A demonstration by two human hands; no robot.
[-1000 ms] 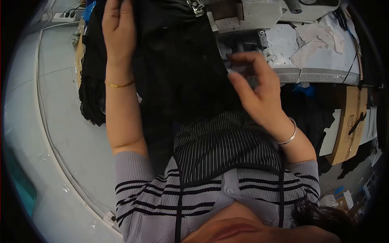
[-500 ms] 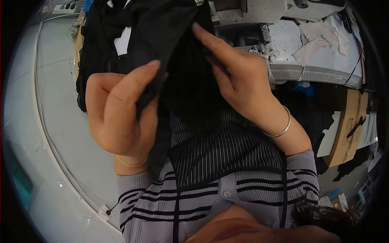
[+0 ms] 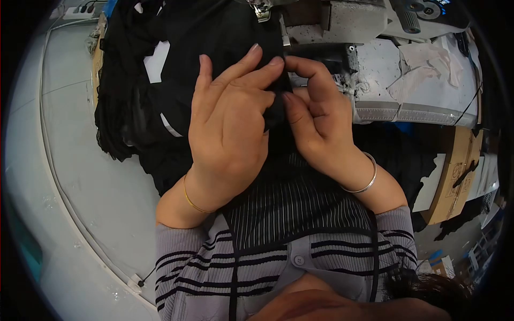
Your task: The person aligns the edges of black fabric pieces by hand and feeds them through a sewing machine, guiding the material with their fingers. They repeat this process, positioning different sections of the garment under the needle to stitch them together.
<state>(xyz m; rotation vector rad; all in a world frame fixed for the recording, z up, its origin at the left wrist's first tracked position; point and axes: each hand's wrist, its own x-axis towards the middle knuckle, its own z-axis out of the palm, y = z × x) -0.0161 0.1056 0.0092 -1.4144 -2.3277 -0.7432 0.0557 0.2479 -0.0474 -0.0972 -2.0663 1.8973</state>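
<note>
Black fabric (image 3: 214, 24) lies spread in front of me, under and around both hands. My left hand (image 3: 230, 117) is over it with some fingers fanned out. Near its thumb the fingers close on the fabric's right edge; the exact grip is partly hidden. My right hand (image 3: 324, 115) faces it from the right, index finger and thumb bent around the same edge. The fingertips of the two hands almost meet. Just beyond them is a sewing machine's metal presser foot (image 3: 262, 13).
The sewing machine bed (image 3: 375, 67) stands to the right, with a ruler strip (image 3: 428, 113) along its front and pale scraps (image 3: 428, 61) on top. A cardboard box (image 3: 455, 176) sits below right. White paper pieces (image 3: 156, 61) show among the fabric; a cable (image 3: 45, 107) runs along the left.
The raised fabric has come down flatter, uncovering the presser foot. My left hand has moved right and turned its back upward. My right hand has lowered slightly and curled its fingers.
</note>
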